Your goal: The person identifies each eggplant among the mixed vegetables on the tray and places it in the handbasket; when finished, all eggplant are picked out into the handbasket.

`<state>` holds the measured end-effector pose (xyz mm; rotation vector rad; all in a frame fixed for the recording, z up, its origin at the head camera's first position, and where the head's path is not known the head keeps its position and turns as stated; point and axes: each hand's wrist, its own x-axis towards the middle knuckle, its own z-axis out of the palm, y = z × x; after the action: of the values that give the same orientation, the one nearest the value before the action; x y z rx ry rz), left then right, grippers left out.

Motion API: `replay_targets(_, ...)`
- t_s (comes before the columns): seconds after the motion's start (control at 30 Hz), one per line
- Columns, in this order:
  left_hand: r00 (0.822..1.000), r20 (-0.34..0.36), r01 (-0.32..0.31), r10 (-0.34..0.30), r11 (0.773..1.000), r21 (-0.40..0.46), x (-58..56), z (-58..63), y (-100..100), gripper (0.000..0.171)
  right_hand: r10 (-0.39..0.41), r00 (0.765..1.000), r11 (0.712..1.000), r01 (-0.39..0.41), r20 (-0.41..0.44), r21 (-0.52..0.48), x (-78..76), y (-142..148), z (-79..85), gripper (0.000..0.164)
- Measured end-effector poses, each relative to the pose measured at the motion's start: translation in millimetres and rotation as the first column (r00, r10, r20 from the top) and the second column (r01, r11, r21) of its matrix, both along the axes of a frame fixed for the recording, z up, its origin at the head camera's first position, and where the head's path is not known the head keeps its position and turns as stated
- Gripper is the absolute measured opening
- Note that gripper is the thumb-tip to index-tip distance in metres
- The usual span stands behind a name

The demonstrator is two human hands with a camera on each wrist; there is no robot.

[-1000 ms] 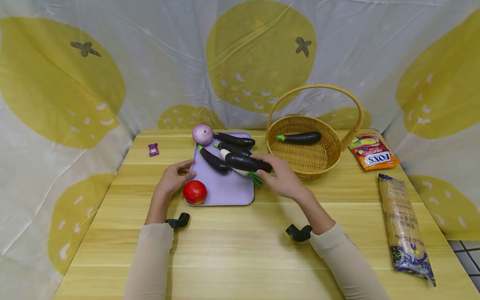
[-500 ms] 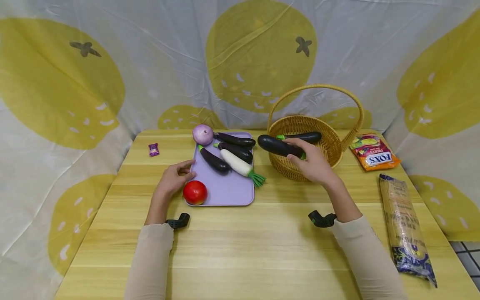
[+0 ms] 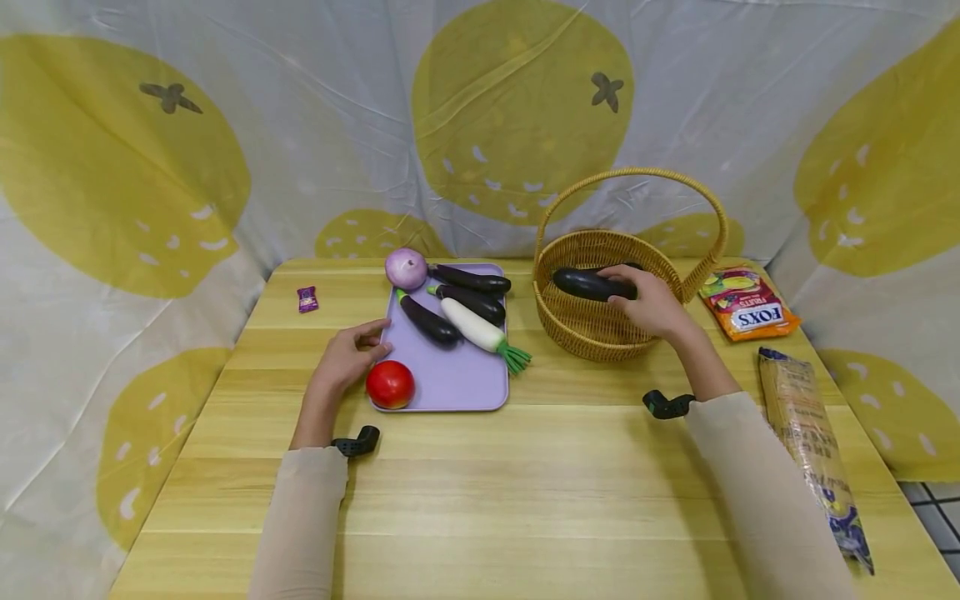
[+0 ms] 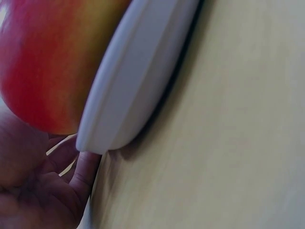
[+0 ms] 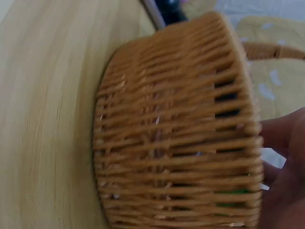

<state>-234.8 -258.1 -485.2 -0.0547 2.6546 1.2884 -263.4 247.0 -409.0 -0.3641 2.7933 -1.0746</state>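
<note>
My right hand [image 3: 648,302] holds a dark eggplant [image 3: 585,284] inside the yellow wicker basket [image 3: 592,337]. Another eggplant in there is mostly hidden behind it. From the right wrist, the basket's woven side [image 5: 176,124] covers much of the view, fingers beyond its rim. At the lilac tray [image 3: 453,387], my left hand [image 3: 348,354] rests thumb and fingertips against the left edge. On this tray lie three eggplants, such as the front one [image 3: 429,320], a white radish [image 3: 471,323] with green leaves, and a round red fruit [image 3: 390,384], which shows red and yellow in the left wrist view.
A purple onion [image 3: 406,269] sits at the tray's far left corner. Further left lies a small purple candy [image 3: 307,299]. Right of the basket are a Fox's candy bag [image 3: 747,304] and a long noodle packet [image 3: 806,442]. The basket's tall handle [image 3: 637,172] arches over it.
My right hand has carried the eggplant from above the radish on the tray, rightward over the rim and down into the basket. The left hand has stayed at the tray edge.
</note>
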Motion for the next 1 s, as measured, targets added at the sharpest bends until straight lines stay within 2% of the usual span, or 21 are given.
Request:
replay_targets(0.17,1.000,-0.001,0.002,-0.002,1.000,0.001,0.0,-0.6,-2.0,0.055,0.015,0.999,0.997,-0.018,0.039,0.071,-17.7,2.5,-9.4,0.045)
replay_targets(0.33,1.000,-0.011,0.003,-0.003,1.000,0.000,-0.6,-1.2,-3.7,0.055,0.025,0.994,0.997,-0.032,0.106,0.067,-31.2,0.9,-18.3,0.046)
replay_targets(0.5,1.000,-0.004,0.007,-0.007,1.000,0.000,-1.2,-1.4,-3.6,0.055,-0.020,0.988,0.998,0.010,0.153,0.066,-38.7,0.9,-27.5,0.049)
replay_targets(0.7,1.000,-0.008,0.000,0.000,1.000,0.005,-0.8,-0.1,-1.3,0.054,-0.064,0.986,0.996,0.053,0.154,0.074,-41.2,4.4,-33.4,0.050)
replay_targets(1.0,1.000,0.002,-0.002,0.002,1.000,0.006,-0.7,-1.2,-2.4,0.054,-0.076,0.987,0.997,0.072,0.142,0.031,-35.9,3.8,-28.5,0.053)
